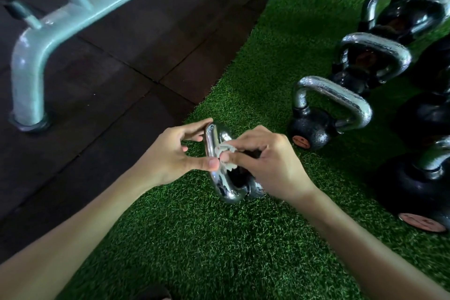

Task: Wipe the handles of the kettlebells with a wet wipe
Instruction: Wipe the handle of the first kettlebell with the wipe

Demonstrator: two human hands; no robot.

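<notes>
A small kettlebell with a chrome handle (220,185) sits on the green turf right below me, its black body mostly hidden under my right hand. My left hand (174,151) pinches the handle's left bar between fingertips at its top and thumb lower down. My right hand (263,161) pinches a crumpled white wet wipe (225,153) and presses it against the inner side of that bar.
Several larger black kettlebells with chrome handles (336,105) stand in a row on the turf (219,251) to the right. A pale grey machine frame leg (31,75) rests on dark rubber floor tiles (109,80) to the left.
</notes>
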